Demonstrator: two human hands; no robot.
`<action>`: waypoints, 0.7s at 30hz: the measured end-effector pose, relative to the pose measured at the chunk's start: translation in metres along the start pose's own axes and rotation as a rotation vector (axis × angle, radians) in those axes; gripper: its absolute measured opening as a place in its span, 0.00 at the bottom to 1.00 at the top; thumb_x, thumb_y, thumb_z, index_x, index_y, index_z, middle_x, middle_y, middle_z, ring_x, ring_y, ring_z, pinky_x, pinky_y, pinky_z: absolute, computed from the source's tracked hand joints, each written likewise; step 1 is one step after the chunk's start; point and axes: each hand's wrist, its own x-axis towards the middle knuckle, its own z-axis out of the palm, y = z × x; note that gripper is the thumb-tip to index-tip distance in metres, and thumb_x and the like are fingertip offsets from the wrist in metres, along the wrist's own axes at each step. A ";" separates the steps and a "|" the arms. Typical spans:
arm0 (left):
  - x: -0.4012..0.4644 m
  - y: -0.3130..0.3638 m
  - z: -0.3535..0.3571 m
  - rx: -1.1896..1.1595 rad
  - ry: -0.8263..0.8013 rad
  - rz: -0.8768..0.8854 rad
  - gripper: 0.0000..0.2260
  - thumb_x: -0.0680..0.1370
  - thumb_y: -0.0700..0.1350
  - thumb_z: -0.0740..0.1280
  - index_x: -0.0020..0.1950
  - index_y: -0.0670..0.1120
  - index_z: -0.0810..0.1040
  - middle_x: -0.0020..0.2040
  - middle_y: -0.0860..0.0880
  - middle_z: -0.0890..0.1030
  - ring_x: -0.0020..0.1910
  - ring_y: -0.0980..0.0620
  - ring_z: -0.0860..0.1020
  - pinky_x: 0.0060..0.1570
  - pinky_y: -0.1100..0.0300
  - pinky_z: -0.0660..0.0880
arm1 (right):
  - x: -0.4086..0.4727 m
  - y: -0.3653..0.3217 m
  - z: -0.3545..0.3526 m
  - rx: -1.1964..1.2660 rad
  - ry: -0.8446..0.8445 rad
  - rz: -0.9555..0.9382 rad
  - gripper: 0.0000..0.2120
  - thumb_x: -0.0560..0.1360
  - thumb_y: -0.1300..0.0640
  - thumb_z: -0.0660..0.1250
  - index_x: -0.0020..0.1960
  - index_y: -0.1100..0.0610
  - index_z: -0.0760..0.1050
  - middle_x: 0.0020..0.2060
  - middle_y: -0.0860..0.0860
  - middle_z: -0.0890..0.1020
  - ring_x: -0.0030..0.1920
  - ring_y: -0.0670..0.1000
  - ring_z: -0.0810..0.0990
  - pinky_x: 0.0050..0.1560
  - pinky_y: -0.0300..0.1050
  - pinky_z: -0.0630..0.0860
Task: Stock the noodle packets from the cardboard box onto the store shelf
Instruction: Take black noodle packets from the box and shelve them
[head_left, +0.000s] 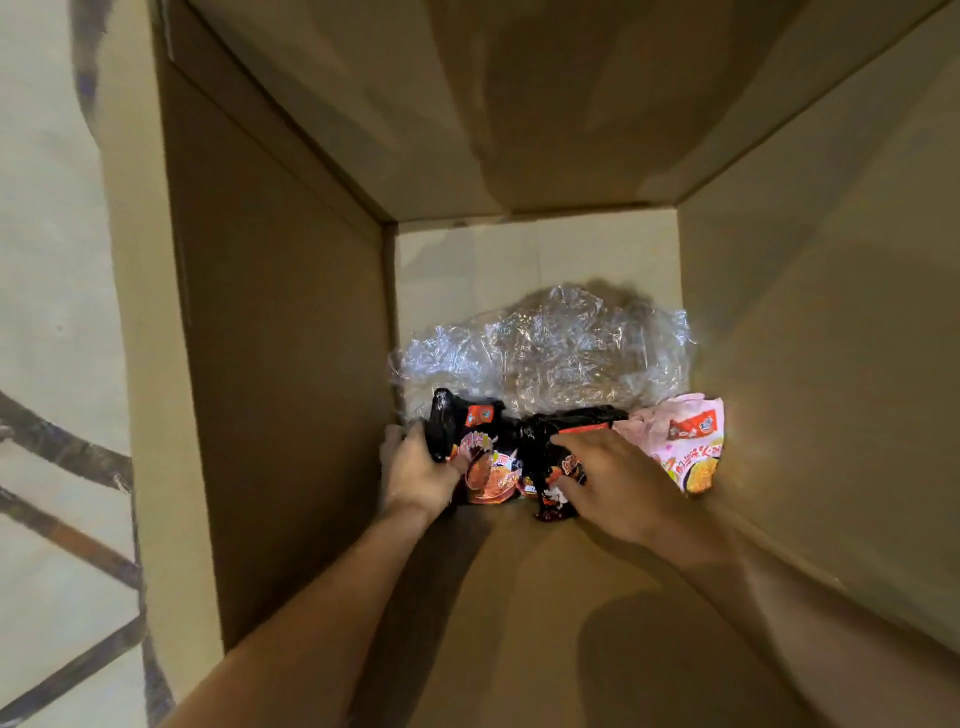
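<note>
- Left hand (418, 470) reaches deep into the cardboard box (280, 364), fingers curled round the left end of a black noodle packet (470, 441); taking it by the end likely gives a firm hold on slippery wrapping at full arm's stretch.
- Right hand (605, 480) lies over a second black packet (553, 467), fingers spread along its top edge and thumb tucked under the lower part, so it seems to be pinching that packet ready to lift; how tight the hold is cannot be told.
- Both arms go in side by side, probably because the box is deep and the stock sits at the very bottom, so one packet per hand saves a trip.
- Just to the right of the right hand, a pink noodle packet (685, 441) rests against the box's right wall, untouched.
- Behind the packets lies a crumpled sheet of clear plastic wrap (545, 348), apparently leftover packing pushed toward the back.
- Pale box floor (519, 254) shows beyond the wrap, which suggests little stock is left.
- Outside the box on the left, a light floor with dark bars (62, 447) is visible; no shelf is in view, so the packets have yet to be carried there.
</note>
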 end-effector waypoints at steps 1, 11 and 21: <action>-0.011 0.011 -0.013 -0.017 0.014 0.042 0.23 0.71 0.52 0.75 0.61 0.46 0.72 0.59 0.44 0.75 0.61 0.44 0.75 0.62 0.53 0.72 | 0.003 -0.004 0.001 -0.013 -0.002 0.003 0.26 0.80 0.51 0.65 0.77 0.54 0.67 0.71 0.54 0.75 0.73 0.55 0.69 0.70 0.50 0.67; -0.056 0.067 -0.101 -0.151 0.242 0.333 0.20 0.76 0.41 0.70 0.65 0.55 0.70 0.55 0.50 0.83 0.57 0.44 0.80 0.55 0.47 0.77 | 0.074 -0.064 0.015 -0.232 -0.097 0.004 0.25 0.78 0.54 0.68 0.73 0.58 0.66 0.66 0.56 0.75 0.66 0.57 0.72 0.68 0.51 0.69; -0.043 0.064 -0.091 -0.312 0.253 0.328 0.16 0.74 0.39 0.71 0.59 0.52 0.77 0.46 0.59 0.82 0.48 0.57 0.80 0.44 0.68 0.74 | 0.117 -0.057 0.084 -0.663 -0.201 0.130 0.32 0.80 0.48 0.61 0.76 0.66 0.58 0.68 0.63 0.69 0.67 0.60 0.69 0.71 0.53 0.64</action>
